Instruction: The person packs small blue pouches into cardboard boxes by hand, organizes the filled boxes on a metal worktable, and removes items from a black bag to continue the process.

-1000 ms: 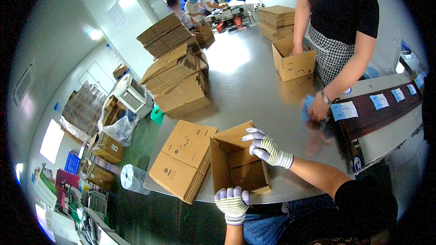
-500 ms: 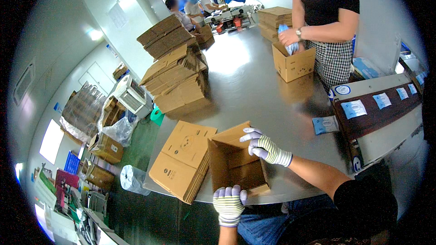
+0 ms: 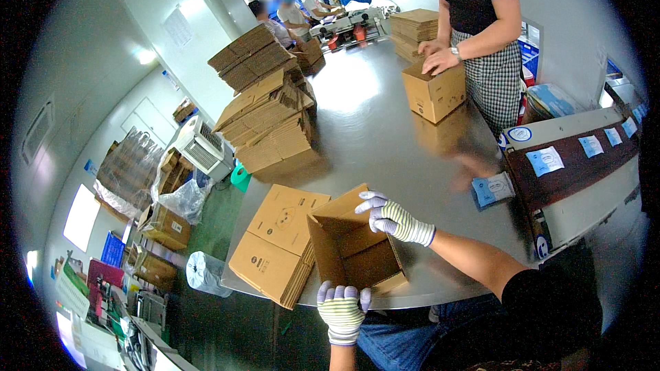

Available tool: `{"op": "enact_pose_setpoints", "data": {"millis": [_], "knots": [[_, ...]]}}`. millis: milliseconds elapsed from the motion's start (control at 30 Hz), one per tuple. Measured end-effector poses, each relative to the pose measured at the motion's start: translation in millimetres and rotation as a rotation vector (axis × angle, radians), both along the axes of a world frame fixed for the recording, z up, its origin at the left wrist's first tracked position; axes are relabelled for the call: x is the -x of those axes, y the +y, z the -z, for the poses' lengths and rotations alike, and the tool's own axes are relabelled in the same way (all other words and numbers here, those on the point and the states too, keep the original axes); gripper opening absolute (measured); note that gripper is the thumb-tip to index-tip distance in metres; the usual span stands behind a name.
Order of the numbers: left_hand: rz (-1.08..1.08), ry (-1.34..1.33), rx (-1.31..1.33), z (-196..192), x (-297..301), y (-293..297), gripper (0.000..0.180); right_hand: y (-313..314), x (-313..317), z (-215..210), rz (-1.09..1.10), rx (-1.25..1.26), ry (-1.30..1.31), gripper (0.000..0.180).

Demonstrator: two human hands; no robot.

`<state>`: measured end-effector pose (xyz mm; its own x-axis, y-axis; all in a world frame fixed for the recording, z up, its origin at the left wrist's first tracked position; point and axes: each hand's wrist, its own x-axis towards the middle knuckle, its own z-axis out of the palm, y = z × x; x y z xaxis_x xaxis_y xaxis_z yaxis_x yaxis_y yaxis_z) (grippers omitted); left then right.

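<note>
An open, empty-looking cardboard box point(image 3: 354, 251) stands tilted at the near edge of the metal table, its inside facing up toward me. My left hand point(image 3: 342, 312), in a striped knit glove, has its fingers curled over the box's near rim. On the far right side, my right hand point(image 3: 397, 220), gloved alike, grips the upper rim with bent fingers; its thumb is partly hidden. Just left of the box lies a stack of flattened cardboard boxes point(image 3: 275, 240), touching or nearly touching it.
Taller piles of folded cardboard point(image 3: 265, 120) rise at the table's left. Across the table, a co-worker presses on a box point(image 3: 435, 93). A conveyor point(image 3: 577, 172) at right carries blue-and-white packets; one packet point(image 3: 493, 189) lies on the table point(image 3: 364, 144).
My box and both hands have shifted slightly left. The co-worker no longer holds a blue packet, and both their hands now rest on top of their box, its flaps folded down.
</note>
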<state>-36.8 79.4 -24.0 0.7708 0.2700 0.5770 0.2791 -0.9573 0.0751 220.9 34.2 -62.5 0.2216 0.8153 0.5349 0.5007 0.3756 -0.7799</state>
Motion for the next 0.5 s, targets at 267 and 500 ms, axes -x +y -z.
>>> {"op": "enact_pose_setpoints", "data": {"millis": [267,500], "knots": [[-0.076,-0.013,-0.036,7,-1,0,0.027,4,2,-3,-0.031,0.027,0.026,0.034],[-0.109,0.028,-0.095,-14,-13,1,0.032,44,8,6,0.246,-0.103,0.125,0.023]]}}
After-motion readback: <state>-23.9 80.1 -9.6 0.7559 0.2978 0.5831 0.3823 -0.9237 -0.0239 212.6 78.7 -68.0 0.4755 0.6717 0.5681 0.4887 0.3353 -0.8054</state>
